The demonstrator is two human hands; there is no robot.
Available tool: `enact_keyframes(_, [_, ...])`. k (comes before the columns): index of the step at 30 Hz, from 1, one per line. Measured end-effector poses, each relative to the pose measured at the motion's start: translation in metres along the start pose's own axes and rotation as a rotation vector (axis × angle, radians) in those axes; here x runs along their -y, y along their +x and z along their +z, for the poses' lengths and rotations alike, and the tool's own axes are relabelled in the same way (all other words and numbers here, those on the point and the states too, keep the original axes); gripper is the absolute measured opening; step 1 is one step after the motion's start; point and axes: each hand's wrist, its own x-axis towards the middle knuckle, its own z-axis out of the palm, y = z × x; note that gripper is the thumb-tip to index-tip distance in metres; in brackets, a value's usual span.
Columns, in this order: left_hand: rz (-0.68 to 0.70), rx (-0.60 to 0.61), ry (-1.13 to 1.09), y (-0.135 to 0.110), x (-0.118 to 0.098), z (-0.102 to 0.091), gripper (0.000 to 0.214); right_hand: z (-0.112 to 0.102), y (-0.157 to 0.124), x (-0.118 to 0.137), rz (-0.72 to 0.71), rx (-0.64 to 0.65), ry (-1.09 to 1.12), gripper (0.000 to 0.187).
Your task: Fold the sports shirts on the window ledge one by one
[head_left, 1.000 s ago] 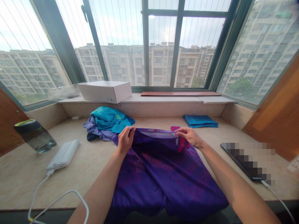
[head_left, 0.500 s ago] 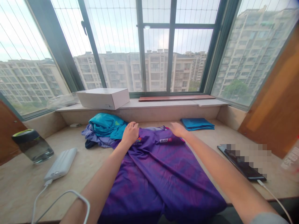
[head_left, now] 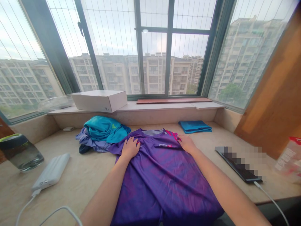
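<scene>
Purple shirt (head_left: 150, 179) is lying across counter (head_left: 82, 175) by windows (head_left: 154, 62).
Left hand (head_left: 131, 147) resting palm-down atop it, fingers loosely spread; right hand (head_left: 187, 144) touching its side, grip unclear; counter stretching from there to phone (head_left: 238, 168), shirt overhanging near edge (head_left: 277, 201).

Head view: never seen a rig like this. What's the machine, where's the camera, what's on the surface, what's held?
There is no machine: a person works bare-handed. Every picture comes from one camera worn on the head, looking forward and down.

A purple shirt is spread on the counter. The left hand lies flat on its front; the right hand touches its shoulder edge, though whether it pinches the cloth is unclear.

Around it are crumpled clothes, a folded blue cloth, a phone, a power bank and a bottle.
</scene>
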Motion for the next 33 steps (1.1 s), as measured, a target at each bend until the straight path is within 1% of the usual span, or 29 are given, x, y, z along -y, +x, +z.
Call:
enact_keyframes(2, [0.002, 0.008, -0.003, 0.0, 0.001, 0.0, 0.053, 0.003, -0.002, 0.0, -0.024, -0.005, -0.044, 0.03])
enact_keyframes(5, [0.0, 0.012, -0.005, 0.0, 0.004, 0.0, 0.054, 0.006, -0.004, 0.002, -0.037, -0.024, -0.097, 0.032])
enact_keyframes(12, [-0.017, 0.008, -0.026, 0.001, 0.004, 0.0, 0.053, 0.004, -0.005, 0.002, 0.015, -0.094, -0.205, 0.034])
enact_keyframes(14, [-0.022, 0.0, -0.039, 0.0, 0.003, 0.0, 0.052, 0.001, -0.006, -0.001, 0.041, -0.125, -0.243, 0.033])
enact_keyframes(17, [-0.046, -0.05, -0.078, -0.001, 0.003, 0.0, 0.05, -0.015, -0.011, -0.012, 0.145, -0.211, -0.302, 0.036])
enact_keyframes(20, [-0.078, -0.145, -0.135, 0.0, 0.005, 0.0, 0.045, -0.037, -0.019, -0.031, 0.304, -0.346, -0.37, 0.035])
enact_keyframes(21, [-0.087, -0.174, -0.152, 0.001, 0.007, 0.0, 0.044, -0.044, -0.022, -0.037, 0.361, -0.371, -0.392, 0.033])
enact_keyframes(22, [-0.095, -0.198, -0.165, 0.002, 0.008, 0.0, 0.044, -0.049, -0.024, -0.042, 0.424, -0.368, -0.41, 0.032])
enact_keyframes(23, [-0.103, -0.214, -0.175, 0.003, 0.01, 0.0, 0.044, -0.053, -0.026, -0.044, 0.484, -0.338, -0.422, 0.031])
enact_keyframes(25, [-0.118, -0.229, -0.187, 0.004, 0.013, -0.001, 0.045, -0.054, -0.029, -0.044, 0.555, -0.231, -0.431, 0.031])
enact_keyframes(26, [-0.123, -0.231, -0.188, 0.005, 0.014, -0.001, 0.046, -0.053, -0.029, -0.041, 0.547, -0.187, -0.429, 0.031])
enact_keyframes(27, [-0.126, -0.229, -0.183, 0.005, 0.015, -0.001, 0.046, -0.049, -0.029, -0.037, 0.499, -0.157, -0.419, 0.031])
enact_keyframes(30, [-0.13, -0.21, -0.155, 0.001, 0.016, 0.0, 0.044, -0.037, -0.025, -0.024, 0.262, -0.106, -0.353, 0.037])
enact_keyframes(31, [-0.133, -0.198, -0.144, -0.001, 0.016, 0.0, 0.044, -0.033, -0.023, -0.022, 0.213, -0.085, -0.33, 0.039])
enact_keyframes(33, [-0.144, -0.172, -0.125, -0.005, 0.017, 0.0, 0.045, -0.029, -0.021, -0.023, 0.2, -0.036, -0.307, 0.039])
